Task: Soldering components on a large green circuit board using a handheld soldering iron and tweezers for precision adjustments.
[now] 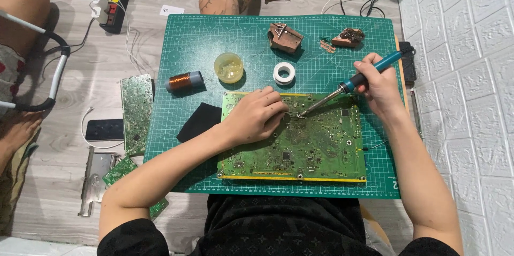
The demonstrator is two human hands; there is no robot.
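Head view, right hand: the right hand (381, 86) was closed in a pen-style grip around the teal handle of a soldering iron (350, 85), fingers wrapped fully with no gap showing.
Head view, iron tip: down and to the left of that grip, the metal tip met the green circuit board (321, 149) near the board's upper middle.
Head view, left hand: the left hand (254, 117) lay knuckles-up on the board, fingers pinched shut on a thin metal piece (tweezers or a wire; too fine to tell) whose end met the iron's tip just ahead of the fingertips.
Head view, board: it lay flat on a green cutting mat (187, 47), under both grips and touching the left palm.
Head view, beyond the grips: a white tape roll (284, 73) and a yellowish round pot (228, 67) sat just above the left hand; a copper wire spool (183, 81) lay further out to its left; a black cloth (199, 121) lay just beside the left wrist.
Step in hand: by the look of it, one joint was being soldered or reworked, with tip and pinched piece together on one spot.
Next move: it would seem to call for steady wrists, brief heat, then lifting the iron cleanly while the left pinch held the piece unmoved.
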